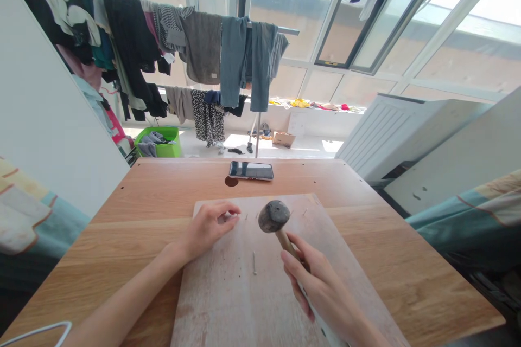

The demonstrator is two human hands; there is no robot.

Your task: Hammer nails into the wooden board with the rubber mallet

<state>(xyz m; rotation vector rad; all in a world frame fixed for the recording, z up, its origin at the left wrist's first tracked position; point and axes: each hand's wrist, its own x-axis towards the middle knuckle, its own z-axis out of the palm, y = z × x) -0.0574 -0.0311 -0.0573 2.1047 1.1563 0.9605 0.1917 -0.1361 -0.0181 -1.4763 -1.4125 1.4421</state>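
Note:
My right hand (315,276) is wrapped around the wooden handle of a rubber mallet (274,217). The mallet's black head is raised over the far part of a worn wooden board (228,303). At the board's far left, my left hand (214,225) is closed in a pinch, thumb and index finger together. Whatever lies between those fingertips is too small to make out. Just right of them a thin nail (246,216) stands in the board, and another nail (305,212) leans beyond the mallet. A loose nail (254,263) lies flat mid-board, near several small dark holes.
The board rests on a wooden table (122,238). A phone (251,171) lies near the far edge beside a round dark hole (231,181). A white cable (49,328) is at lower left. Beyond are laundry on a rack (203,49) and a green basket (173,146).

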